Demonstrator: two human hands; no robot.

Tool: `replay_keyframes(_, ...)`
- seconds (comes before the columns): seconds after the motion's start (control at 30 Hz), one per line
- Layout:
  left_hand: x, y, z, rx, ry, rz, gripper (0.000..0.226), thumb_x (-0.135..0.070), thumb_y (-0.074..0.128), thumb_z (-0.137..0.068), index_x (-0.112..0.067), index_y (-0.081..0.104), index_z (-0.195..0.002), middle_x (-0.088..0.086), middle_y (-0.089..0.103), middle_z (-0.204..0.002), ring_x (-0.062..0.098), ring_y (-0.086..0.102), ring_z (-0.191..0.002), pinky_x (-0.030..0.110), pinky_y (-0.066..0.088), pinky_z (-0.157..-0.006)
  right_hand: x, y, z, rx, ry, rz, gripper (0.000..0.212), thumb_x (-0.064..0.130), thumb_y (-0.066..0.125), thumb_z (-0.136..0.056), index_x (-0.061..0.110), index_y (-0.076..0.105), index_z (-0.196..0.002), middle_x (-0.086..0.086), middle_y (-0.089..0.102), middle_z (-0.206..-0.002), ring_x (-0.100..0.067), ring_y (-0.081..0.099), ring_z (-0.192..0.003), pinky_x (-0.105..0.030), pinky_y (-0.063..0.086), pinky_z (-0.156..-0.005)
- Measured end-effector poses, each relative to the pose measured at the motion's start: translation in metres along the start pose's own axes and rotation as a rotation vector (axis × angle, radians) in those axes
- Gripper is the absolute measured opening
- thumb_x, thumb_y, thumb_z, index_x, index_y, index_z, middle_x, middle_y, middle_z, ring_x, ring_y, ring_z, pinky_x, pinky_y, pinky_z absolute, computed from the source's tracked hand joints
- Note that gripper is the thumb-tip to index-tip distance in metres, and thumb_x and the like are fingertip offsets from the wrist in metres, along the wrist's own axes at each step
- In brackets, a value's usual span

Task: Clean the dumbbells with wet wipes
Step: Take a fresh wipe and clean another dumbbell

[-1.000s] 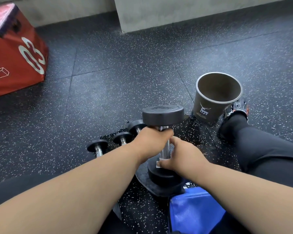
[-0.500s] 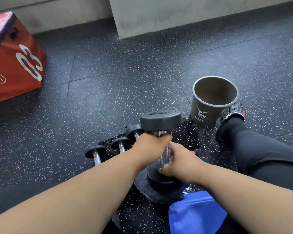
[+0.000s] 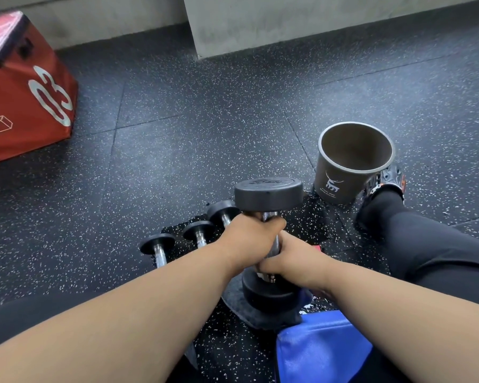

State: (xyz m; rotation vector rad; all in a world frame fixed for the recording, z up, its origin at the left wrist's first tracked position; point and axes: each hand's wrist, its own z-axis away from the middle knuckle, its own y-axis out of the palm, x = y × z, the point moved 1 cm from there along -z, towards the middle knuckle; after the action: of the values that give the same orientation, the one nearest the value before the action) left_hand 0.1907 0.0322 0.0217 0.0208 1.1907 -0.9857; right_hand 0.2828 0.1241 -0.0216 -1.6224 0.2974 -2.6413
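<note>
A black dumbbell (image 3: 268, 193) stands upright on a dark mat (image 3: 234, 298) in front of me. My left hand (image 3: 249, 239) grips the top of its chrome handle, just under the upper head. My right hand (image 3: 291, 261) wraps round the lower part of the handle; a scrap of white wipe (image 3: 260, 275) shows under its fingers. Three smaller dumbbells (image 3: 198, 230) lie side by side on the floor to the left, partly hidden by my left arm.
A grey paper bucket (image 3: 340, 186) stands open at the right, next to my foot (image 3: 385, 186) and black-clad leg. A blue bag (image 3: 324, 352) lies near my lap. A red plyo box (image 3: 25, 87) sits far left. A concrete pillar (image 3: 260, 20) rises at the back.
My right hand has slid up the handle and back down near the lower head. The left hand keeps its grip at the top. The view has shifted slightly.
</note>
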Motion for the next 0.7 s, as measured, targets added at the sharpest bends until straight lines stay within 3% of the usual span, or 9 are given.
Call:
replay_keyframes(0.13,0.0,0.002,0.001,-0.016,-0.016,0.008,0.023,-0.041,0.069,-0.088,-0.018,0.072,-0.086,-0.005,0.074,-0.077,0.021,0.069,-0.086,0.035,0.055,-0.084,0.003,0.007,0.001,-0.111,-0.019,0.108,0.043,0.047,0.08,-0.055,0.023,0.069,-0.089,0.004,0.078,-0.079,-0.004,0.067,-0.069,-0.031,0.056,-0.07)
replay_keyframes(0.27,-0.004,0.004,0.005,-0.002,0.033,-0.005,0.024,-0.031,0.068,-0.093,-0.009,0.07,-0.087,-0.006,0.067,-0.066,0.016,0.059,-0.071,0.032,0.049,-0.074,0.004,0.011,-0.001,-0.117,-0.061,0.17,0.019,0.025,0.087,-0.076,0.016,0.072,-0.084,0.0,0.077,-0.074,0.004,0.06,-0.059,-0.026,0.054,-0.063)
replay_keyframes(0.37,-0.006,0.005,0.007,0.021,0.049,-0.019,0.025,-0.029,0.067,-0.094,-0.008,0.066,-0.08,-0.009,0.063,-0.058,0.007,0.05,-0.057,0.03,0.045,-0.067,0.0,0.013,-0.004,-0.129,-0.061,0.217,0.016,0.021,0.086,-0.076,0.018,0.071,-0.078,0.01,0.068,-0.063,0.008,0.055,-0.053,-0.014,0.044,-0.054)
replay_keyframes(0.47,-0.006,0.004,0.008,0.03,0.049,0.011,0.025,-0.027,0.068,-0.093,-0.016,0.062,-0.071,-0.01,0.059,-0.057,0.012,0.049,-0.062,0.031,0.042,-0.066,-0.005,0.01,-0.009,-0.102,-0.007,0.274,0.017,0.017,0.084,-0.071,0.01,0.068,-0.076,0.006,0.064,-0.061,0.0,0.049,-0.051,-0.024,0.045,-0.054)
replay_keyframes(0.6,-0.008,0.002,0.011,0.028,0.063,0.022,0.027,-0.024,0.067,-0.093,-0.017,0.058,-0.067,-0.012,0.056,-0.055,0.011,0.045,-0.061,0.03,0.039,-0.063,-0.005,-0.002,-0.009,0.016,0.027,0.305,0.028,0.024,0.082,-0.06,0.01,0.069,-0.081,-0.005,0.076,-0.075,-0.013,0.066,-0.067,-0.04,0.059,-0.069)
replay_keyframes(0.7,-0.009,0.001,0.012,0.027,0.067,0.013,0.033,-0.022,0.067,-0.093,-0.019,0.056,-0.062,-0.012,0.054,-0.05,0.008,0.042,-0.054,0.029,0.036,-0.058,-0.002,-0.017,-0.006,0.116,0.014,0.342,0.019,0.017,0.085,-0.069,0.015,0.07,-0.082,0.001,0.077,-0.079,-0.01,0.068,-0.072,-0.035,0.057,-0.074)
